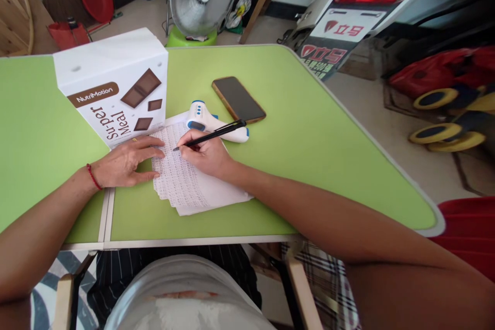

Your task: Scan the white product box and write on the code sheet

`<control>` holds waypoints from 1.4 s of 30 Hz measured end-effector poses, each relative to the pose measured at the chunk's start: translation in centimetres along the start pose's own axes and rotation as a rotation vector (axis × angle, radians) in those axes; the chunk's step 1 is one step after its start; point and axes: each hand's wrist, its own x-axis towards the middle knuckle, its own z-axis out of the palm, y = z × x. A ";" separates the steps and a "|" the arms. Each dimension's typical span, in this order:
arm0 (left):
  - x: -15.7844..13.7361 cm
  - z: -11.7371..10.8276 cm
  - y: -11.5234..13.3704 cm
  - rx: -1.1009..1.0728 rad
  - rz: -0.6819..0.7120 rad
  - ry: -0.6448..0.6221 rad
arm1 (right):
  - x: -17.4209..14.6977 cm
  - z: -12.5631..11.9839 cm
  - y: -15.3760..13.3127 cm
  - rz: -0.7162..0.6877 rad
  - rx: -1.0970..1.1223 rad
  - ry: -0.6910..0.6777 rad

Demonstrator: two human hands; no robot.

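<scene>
**A:** ok so how far along is this page?

**B:** partway, I'd say. The stack of sheets (187,180) is on the green table (328,139), right between the 2 hands, and tiny handwritten rows cover the left and middle of the top sheet. The stretch toward the right forearm looks blank, so that part's unwritten. Can't read any of it tho, too small.

**A:** and the hands?

**B:** right hand (209,155) has its fingers closed round a black pen (220,131), tip down at the written area. Touching or just above the paper? can't tell. Left hand (129,161) is loosely spread, gripping nothing, fingertips at the left edge of the sheets, just in front of the white box (141,108).

**A:** anything else close by?

**B:** a white thermometer-looking gadget (204,119) just beyond the right hand, then a phone (238,99).
</scene>
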 end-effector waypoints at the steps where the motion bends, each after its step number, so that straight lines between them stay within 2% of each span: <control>1: 0.0 0.0 0.0 -0.001 0.000 -0.001 | 0.0 0.0 0.0 0.002 -0.003 0.005; 14: 0.0 0.1 -0.1 -0.002 0.006 0.007 | 0.0 -0.1 -0.1 -0.030 0.065 -0.046; 22: 0.0 0.1 0.0 0.002 0.002 0.002 | -0.2 -0.1 0.1 -0.016 0.016 -0.060; 42: 0.1 -0.1 0.1 -0.013 -0.014 -0.009 | 0.0 0.0 -0.3 -0.004 0.031 -0.024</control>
